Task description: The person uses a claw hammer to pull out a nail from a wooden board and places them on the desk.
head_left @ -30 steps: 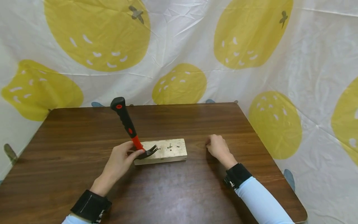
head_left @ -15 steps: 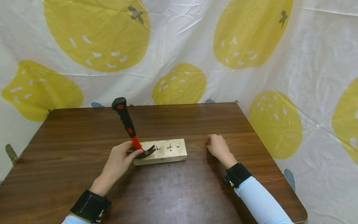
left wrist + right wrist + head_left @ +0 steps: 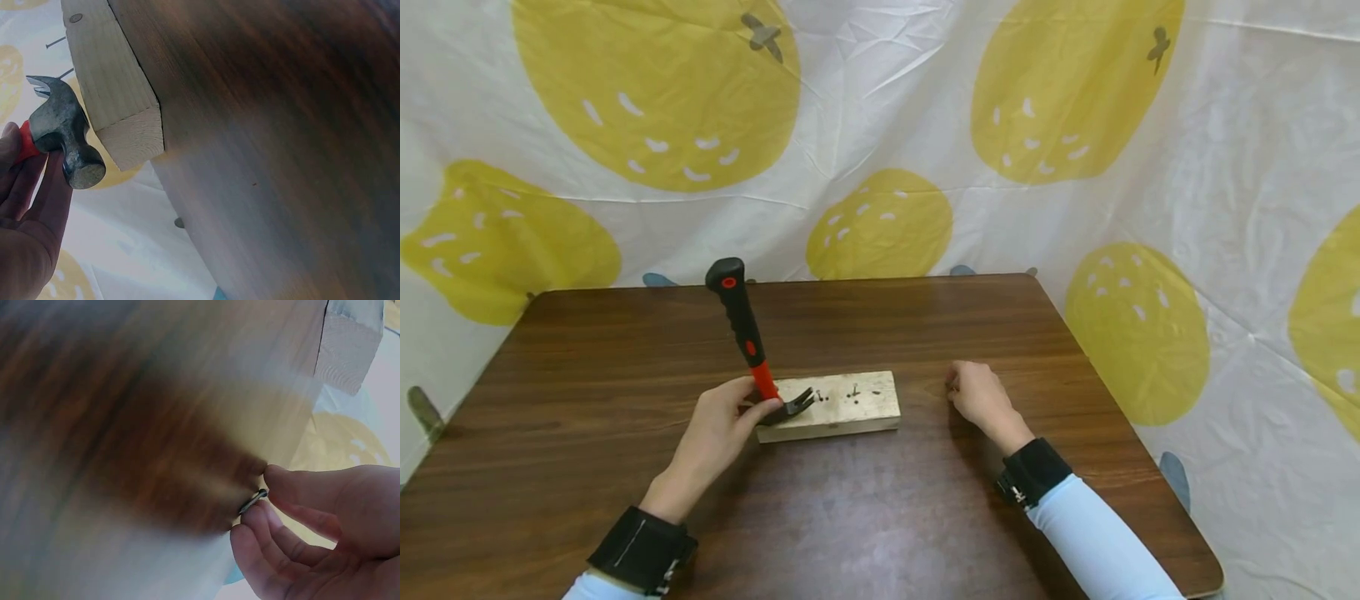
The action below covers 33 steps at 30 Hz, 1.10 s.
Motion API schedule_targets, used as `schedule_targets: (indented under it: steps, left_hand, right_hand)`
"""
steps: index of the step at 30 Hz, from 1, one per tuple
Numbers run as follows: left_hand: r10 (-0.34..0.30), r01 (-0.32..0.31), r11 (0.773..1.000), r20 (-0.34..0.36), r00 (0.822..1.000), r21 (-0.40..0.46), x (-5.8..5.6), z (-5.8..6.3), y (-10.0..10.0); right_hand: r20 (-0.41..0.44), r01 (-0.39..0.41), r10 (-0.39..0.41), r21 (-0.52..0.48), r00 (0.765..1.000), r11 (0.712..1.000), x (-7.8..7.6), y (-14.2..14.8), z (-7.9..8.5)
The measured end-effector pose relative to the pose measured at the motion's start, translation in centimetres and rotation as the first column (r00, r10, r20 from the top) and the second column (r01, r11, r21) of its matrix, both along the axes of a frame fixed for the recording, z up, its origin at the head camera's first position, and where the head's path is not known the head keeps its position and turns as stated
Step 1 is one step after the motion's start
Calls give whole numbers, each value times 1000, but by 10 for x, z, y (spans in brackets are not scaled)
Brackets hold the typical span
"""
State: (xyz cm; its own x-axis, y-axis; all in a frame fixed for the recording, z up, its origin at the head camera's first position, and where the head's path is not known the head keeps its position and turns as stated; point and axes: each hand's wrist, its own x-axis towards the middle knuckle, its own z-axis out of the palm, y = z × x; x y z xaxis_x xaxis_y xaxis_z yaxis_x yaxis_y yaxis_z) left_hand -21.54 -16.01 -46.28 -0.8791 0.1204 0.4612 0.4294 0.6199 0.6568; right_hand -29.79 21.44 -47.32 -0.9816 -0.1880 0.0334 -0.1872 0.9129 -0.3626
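A white cloth printed with big yellow fruit [image 3: 887, 100] hangs behind and to the right of the brown worktop [image 3: 865, 508]. A person's pale blue sleeves [image 3: 1097, 537] reach in over it, ending at black wristbands [image 3: 1037, 468]. The hammer [image 3: 741, 325] is handle up, leaning a little left, its claw pointing right. Its head is over the left end of a pale wooden block [image 3: 850, 406] on the worktop; whether they touch cannot be told. The left hand [image 3: 722, 421] holds the hammer in its grip, close to the head. The right hand [image 3: 979, 396] is at the worktop, right of the block and apart from it; its narrow grip curls round a single nail [image 3: 253, 501]. Two upright nails [image 3: 56, 42] stick out of the block's top.
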Motion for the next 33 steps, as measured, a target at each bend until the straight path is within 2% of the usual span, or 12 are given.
schedule_targets:
  steps: [3, 8, 13, 19, 22, 25, 29, 33]
  left_hand:
    - [0, 0, 1000, 1, 1000, -4, 0, 0, -1]
    - [0, 0, 1000, -3, 1000, -9, 0, 0, -1]
    - [7, -7, 1000, -20, 1000, -28, -1, -1, -3]
    - [-1, -1, 999, -67, 998, -38, -4, -3, -4]
    - [-13, 10, 999, -78, 997, -41, -6, -4, -3]
    - [-27, 23, 999, -85, 996, -46, -7, -4, -3]
    - [-42, 38, 998, -81, 996, -49, -8, -3, -1]
    - [-40, 37, 998, -66, 997, -58, -10, -1, 1]
  right_hand:
    - [-31, -23, 24, 32, 999, 999, 3, -5, 1]
    - [-132, -57, 66, 71, 989, 996, 9, -16, 4]
    - [-168, -117, 119, 24, 979, 993, 16, -32, 11]
    - [-195, -221, 214, -11, 957, 975, 25, -52, 19]
    - [-214, -274, 263, -23, 941, 961, 29, -60, 21]
    - [-252, -340, 318, -48, 914, 939, 30, -68, 20]
    - [-294, -449, 409, -82, 864, 890, 32, -75, 17]
    - [-289, -527, 487, -75, 824, 847, 35, -82, 14]
